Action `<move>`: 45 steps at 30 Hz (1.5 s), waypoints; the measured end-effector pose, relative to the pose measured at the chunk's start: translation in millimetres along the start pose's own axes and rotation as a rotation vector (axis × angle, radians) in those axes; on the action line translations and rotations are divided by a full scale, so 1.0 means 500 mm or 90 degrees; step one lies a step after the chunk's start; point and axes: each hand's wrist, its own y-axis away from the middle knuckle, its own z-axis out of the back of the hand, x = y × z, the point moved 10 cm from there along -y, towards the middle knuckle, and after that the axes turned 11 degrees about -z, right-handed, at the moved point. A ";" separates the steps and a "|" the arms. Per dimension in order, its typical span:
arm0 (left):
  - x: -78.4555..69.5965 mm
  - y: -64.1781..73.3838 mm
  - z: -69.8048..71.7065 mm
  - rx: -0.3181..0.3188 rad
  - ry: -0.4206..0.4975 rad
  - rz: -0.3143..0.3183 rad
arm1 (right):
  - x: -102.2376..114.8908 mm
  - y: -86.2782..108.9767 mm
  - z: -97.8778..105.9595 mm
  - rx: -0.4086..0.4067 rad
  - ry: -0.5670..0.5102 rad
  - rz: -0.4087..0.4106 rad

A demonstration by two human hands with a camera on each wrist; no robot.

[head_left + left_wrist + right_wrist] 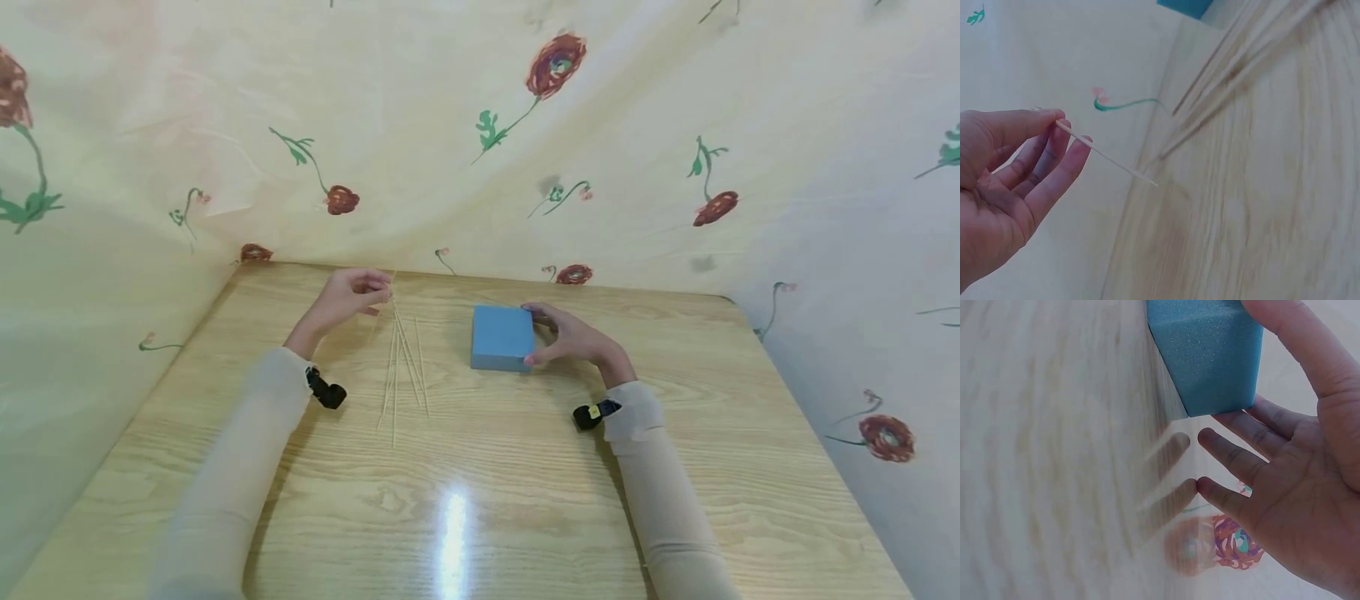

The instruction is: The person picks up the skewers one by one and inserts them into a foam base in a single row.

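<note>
My left hand pinches a thin wooden stick, likely a bamboo skewer, between thumb and fingertips, its free end pointing away from the hand. Several similar thin sticks lie fanned out on the table just in front of that hand, crossing near their far ends. To their right sits a square blue foam block, flat on the tabletop. My right hand holds this block by its right side, thumb at the near corner and fingers at the far one. In the right wrist view, the two lowest fingers stay off the block.
The wood-grain table ends at the back against a pale flowered sheet, which also hangs along both sides. Each wrist carries a small black camera, one on the left and one on the right.
</note>
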 end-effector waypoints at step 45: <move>-0.162 -0.151 -0.236 -0.068 0.274 -0.138 | 0.000 0.004 -0.002 -0.013 -0.014 -0.022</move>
